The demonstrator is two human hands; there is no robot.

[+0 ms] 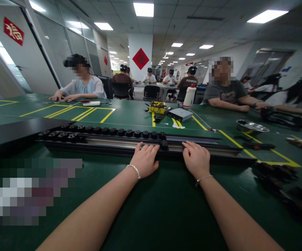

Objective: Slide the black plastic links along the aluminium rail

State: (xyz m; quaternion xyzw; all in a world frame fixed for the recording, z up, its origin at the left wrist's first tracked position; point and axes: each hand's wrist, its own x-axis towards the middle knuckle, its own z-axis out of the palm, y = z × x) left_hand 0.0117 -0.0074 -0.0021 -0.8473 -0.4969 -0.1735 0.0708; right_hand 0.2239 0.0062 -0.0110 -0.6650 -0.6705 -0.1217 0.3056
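Note:
A long black power track (109, 146) with a bright metal channel lies crosswise on the green table in front of me. My left hand (146, 158) grips its near edge left of the middle, fingers over the edge and thumb on the near side. My right hand (197, 158) grips the same edge farther right, fingers bent over it. Between my hands a small black block (164, 144) sits in the channel. Several round black socket modules (71, 136) are at the track's left end, and a row of similar ones (130, 133) runs along the far side.
Black parts (279, 174) lie at the right. Beyond them are a metal bowl (253, 126) and a black-and-orange tool (258, 145). A grey box (180, 114), yellow box (157, 107) and white bottle (189, 96) stand farther back. Co-workers sit across the table.

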